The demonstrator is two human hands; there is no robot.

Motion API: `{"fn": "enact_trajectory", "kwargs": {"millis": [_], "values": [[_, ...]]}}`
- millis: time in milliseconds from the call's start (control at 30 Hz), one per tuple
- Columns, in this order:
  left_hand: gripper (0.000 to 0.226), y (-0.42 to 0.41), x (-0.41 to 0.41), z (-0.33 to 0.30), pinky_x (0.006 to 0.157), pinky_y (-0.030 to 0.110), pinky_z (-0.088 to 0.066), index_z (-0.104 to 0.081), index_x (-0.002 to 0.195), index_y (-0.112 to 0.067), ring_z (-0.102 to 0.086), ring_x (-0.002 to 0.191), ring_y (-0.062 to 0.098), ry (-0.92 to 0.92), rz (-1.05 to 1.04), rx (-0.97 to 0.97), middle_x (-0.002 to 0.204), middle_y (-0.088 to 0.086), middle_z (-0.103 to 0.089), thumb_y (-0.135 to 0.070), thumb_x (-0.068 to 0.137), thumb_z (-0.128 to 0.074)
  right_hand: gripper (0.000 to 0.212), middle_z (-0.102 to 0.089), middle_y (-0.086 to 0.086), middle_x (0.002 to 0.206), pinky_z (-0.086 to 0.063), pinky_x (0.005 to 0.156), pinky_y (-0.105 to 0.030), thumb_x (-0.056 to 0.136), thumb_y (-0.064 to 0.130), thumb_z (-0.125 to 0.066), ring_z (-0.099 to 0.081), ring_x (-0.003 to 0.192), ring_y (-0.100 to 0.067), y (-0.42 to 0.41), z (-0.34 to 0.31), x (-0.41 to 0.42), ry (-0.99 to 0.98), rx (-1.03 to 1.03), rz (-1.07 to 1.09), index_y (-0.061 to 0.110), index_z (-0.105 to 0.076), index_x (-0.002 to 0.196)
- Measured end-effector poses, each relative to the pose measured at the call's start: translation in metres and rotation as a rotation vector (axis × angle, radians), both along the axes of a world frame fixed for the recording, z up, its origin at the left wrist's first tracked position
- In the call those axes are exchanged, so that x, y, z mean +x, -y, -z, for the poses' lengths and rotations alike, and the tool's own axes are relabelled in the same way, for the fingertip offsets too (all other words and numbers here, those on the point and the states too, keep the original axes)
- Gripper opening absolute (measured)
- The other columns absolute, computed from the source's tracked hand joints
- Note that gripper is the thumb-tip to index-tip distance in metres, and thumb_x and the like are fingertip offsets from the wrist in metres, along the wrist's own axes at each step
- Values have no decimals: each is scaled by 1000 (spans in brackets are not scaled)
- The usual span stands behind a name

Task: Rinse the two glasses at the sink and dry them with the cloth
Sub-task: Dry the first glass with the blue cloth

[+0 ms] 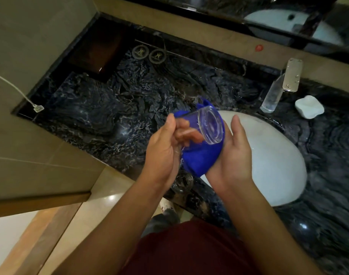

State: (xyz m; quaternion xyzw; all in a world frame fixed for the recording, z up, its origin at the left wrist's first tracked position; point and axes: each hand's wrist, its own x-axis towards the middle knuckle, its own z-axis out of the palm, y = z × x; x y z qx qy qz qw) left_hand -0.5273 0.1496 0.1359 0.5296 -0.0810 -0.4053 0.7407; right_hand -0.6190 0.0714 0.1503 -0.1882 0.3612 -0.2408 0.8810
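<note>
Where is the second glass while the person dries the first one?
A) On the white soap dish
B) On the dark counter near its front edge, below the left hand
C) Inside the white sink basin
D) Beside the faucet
B: the second glass stands on the dark counter, just under the left hand.

I read setting as bathroom vanity, likely hotel or home. Evidence: white oval basin (276,155) sunk in dark veined marble bench (114,108); chrome tap (291,75) at basin rear; white soap dish (309,106) beside tap; mirror (288,18) above beige backsplash, reflecting basin; beige wall tiles left; glossy tiled floor (102,207) below.
</note>
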Motion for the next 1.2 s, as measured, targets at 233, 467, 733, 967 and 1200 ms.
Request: {"fn": "enact_trajectory", "kwargs": {"millis": [233,467,733,967,1200], "values": [[35,1,-8,-3,86,21,-55,-66,98,-15,-77,90,15,398,21,59,88,3,-81,-25,113,-37,63,-64,-25,139,-38,119,-57,109,51,-31,-59,135,-39,5,-4,-16,18,-33,43,4,-57,144],[19,-4,-14,-1,92,36,-59,-75,102,-15,-77,102,19,538,48,90,99,0,-81,-27,103,-60,56,-68,-20,136,-43,117,-54,110,45,-34,-62,132,-34,5,-5,-23,-29,-92,59,7,-61,140],[17,-12,-24,6,96,55,-54,-79,107,-27,-72,108,25,682,81,196,107,-8,-79,-35,96,-67,64,-68,-26,132,-58,101,-47,103,54,-46,-69,120,-37,7,5,-10,28,-6,41,2,-67,132],[24,-6,-24,2,99,34,-56,-77,94,-18,-75,106,24,136,57,-6,102,12,-81,-30,103,-58,70,-68,-21,133,-50,108,-54,92,66,-61,-65,121,-36,12,23,-7,76,-165,-15,12,-66,137],[21,-9,-26,10,93,30,-57,-78,102,-25,-75,104,15,352,42,99,105,-3,-80,-37,99,-61,73,-71,-16,129,-58,96,-44,77,32,-85,-71,112,-31,9,32,-9,-48,-406,-5,15,-56,141]]}}
